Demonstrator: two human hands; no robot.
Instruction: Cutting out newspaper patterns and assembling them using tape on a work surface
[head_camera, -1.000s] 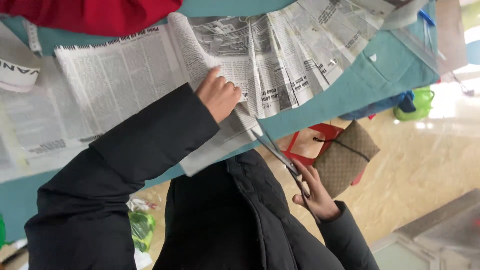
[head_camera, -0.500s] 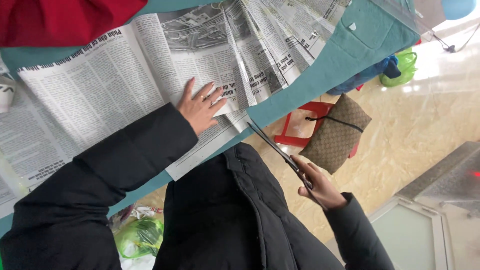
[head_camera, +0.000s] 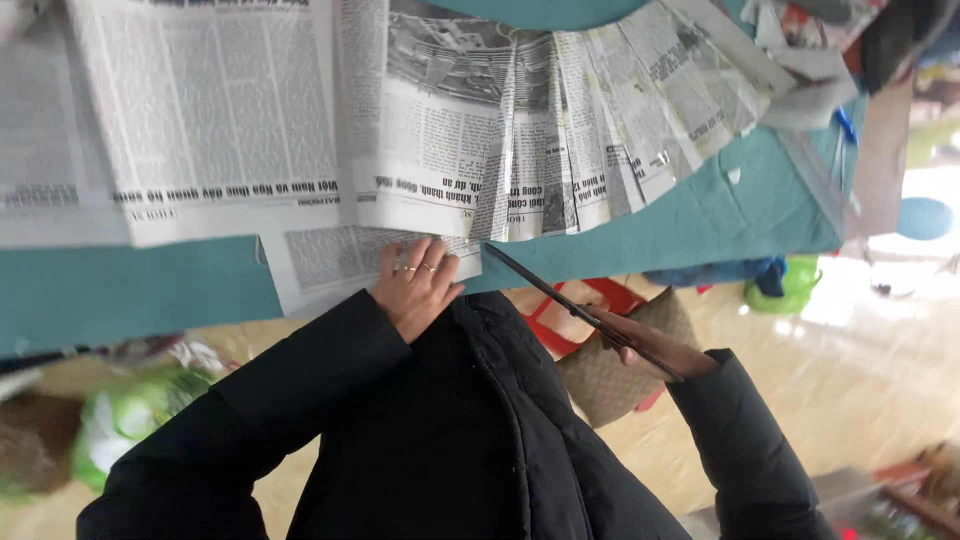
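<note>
Left hand (head_camera: 415, 288) flat, fingers spread, pinning newspaper (head_camera: 380, 255) at table (head_camera: 130, 290) edge. Right hand (head_camera: 650, 345) grips scissors (head_camera: 575, 310), long axis pointing up-left toward the paper's right edge.

One scissors (head_camera: 560, 300), two hands, perhaps six overlapping newspaper sheets (head_camera: 560, 140).

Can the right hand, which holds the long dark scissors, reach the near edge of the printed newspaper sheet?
Probably yes. The scissors' tip already meets the newspaper edge, nothing lies between, and the left hand rests flat beside it, apart from the right hand.
</note>
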